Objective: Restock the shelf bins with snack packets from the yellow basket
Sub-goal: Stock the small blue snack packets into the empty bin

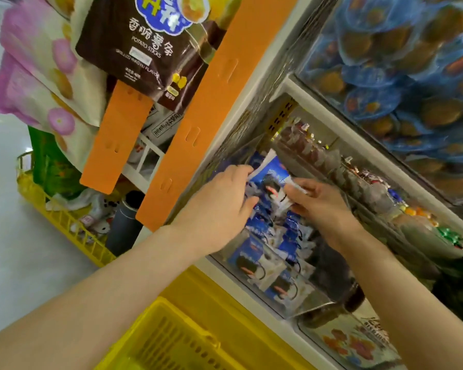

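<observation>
A shop aisle with a pale glossy floor [16,236] runs off to the left. A white shelf unit [273,84] fills the right, tilted in this view. Its shelves carry clear bins, so stock shows from the front. The top bin [385,76] is heaped with round blue packs.

Orange strips [219,89] hang down the shelf end, with a brown bag of potato sticks [134,49] clipped on for display.

A yellow basket [171,340] sits right below the work, in easy reach of both arms; its contents are out of sight. A yellow crate [64,222] further left holds small packets and a dark cylinder.

The lower bin [300,303] holds blue-and-white snack packets [254,260], stacked on edge in rows so that their faces point outward.

Both hands are inside this bin, at its back. The left hand [217,209] curls its fingers [241,169] over the left edge of an upright blue packet [271,174], thumb below. The right hand [321,206] pinches the white right edge between thumb and bent fingers [300,182].

Gripping both edges likely keeps the thin packet upright while it is slotted behind the others. The bin looks fairly full already.
</observation>
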### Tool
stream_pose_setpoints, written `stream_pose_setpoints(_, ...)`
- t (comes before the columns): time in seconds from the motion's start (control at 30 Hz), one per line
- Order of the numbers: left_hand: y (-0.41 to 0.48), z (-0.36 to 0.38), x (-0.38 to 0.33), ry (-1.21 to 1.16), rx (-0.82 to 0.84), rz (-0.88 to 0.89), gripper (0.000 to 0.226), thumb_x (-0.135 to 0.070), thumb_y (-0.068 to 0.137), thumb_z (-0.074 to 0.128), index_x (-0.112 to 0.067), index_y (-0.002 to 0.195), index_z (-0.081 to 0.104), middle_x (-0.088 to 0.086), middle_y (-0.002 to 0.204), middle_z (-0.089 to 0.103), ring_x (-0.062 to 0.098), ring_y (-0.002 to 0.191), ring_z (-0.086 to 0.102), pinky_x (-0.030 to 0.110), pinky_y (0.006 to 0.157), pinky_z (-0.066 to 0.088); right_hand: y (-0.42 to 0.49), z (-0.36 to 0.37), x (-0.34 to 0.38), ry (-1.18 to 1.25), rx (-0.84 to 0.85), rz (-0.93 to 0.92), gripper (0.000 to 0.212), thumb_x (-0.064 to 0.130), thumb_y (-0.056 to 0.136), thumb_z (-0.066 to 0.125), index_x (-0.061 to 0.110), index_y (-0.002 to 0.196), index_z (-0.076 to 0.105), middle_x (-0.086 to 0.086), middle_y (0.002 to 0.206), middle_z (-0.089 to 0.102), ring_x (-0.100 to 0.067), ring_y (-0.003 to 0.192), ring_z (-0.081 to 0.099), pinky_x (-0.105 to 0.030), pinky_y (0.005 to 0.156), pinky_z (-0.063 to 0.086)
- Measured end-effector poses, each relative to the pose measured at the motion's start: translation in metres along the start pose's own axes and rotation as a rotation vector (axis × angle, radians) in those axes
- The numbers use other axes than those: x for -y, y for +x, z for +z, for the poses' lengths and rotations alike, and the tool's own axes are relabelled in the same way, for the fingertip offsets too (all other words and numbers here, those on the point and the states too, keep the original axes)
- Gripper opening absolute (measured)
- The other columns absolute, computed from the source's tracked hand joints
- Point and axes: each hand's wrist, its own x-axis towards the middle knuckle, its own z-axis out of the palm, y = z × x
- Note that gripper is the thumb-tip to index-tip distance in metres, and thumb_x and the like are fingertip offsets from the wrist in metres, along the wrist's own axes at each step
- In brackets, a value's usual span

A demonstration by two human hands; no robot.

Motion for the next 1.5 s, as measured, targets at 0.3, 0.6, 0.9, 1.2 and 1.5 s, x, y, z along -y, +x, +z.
stream_pose_setpoints(0.3,-0.019,-0.004,0.022,0.376,0.132,0.376,0.044,-0.035,0.098,0.019,-0.019,0.103,0.060,-0.003,0.095,0.063,0.017,0.087,0.054,0.032,0.083,0.037,0.104,0.036,-0.018,-0.442,-0.280,-0.176,0.028,0.017,0.090,0.060,0.003,0.114,0.060,-0.017,0.116,0.063,-0.021,0.095,0.056,-0.023,0.070,0.035)
stream_pose_setpoints(0.6,-0.019,0.002,0.034,0.359,0.075,0.419,0.035,-0.032,0.098,0.031,-0.017,0.096,0.062,-0.003,0.087,0.062,0.018,0.081,0.053,0.033,0.081,0.041,0.144,0.034,-0.050,-0.375,-0.177,-0.199,0.036,0.006,0.088,0.062,0.001,0.122,0.051,0.000,0.088,0.055,-0.017,0.084,0.051,-0.042,0.086,0.047)
stream_pose_setpoints(0.9,-0.018,-0.002,0.035,0.419,0.154,0.414,0.038,-0.035,0.098,0.026,-0.021,0.101,0.061,-0.006,0.093,0.061,0.015,0.085,0.053,0.027,0.083,0.029,0.108,0.032,-0.031,-0.587,-0.149,-0.160,0.038,0.028,0.097,0.047,0.008,0.129,0.045,-0.018,0.126,0.055,-0.034,0.111,0.054,-0.047,0.097,0.044)
stream_pose_setpoints(1.2,-0.032,-0.008,0.017,0.383,0.266,0.298,0.033,-0.033,0.099,0.028,-0.024,0.124,0.047,-0.007,0.122,0.051,0.011,0.116,0.041,0.026,0.108,0.016,-0.072,0.024,-0.026,-0.468,0.014,-0.246,0.047,0.040,0.098,0.032,0.025,0.143,0.033,0.011,0.134,0.048,-0.008,0.118,0.049,-0.020,0.092,0.036)
stream_pose_setpoints(1.5,-0.105,0.012,-0.010,0.276,0.211,0.050,0.049,-0.038,0.094,0.028,-0.021,0.139,0.036,0.000,0.146,0.031,0.016,0.137,0.025,0.038,0.112,0.028,-0.183,0.015,-0.088,-0.829,-0.123,-0.626,0.043,0.012,0.087,0.060,0.000,0.128,0.053,-0.013,0.135,0.052,-0.025,0.130,0.042,-0.031,0.112,0.023)
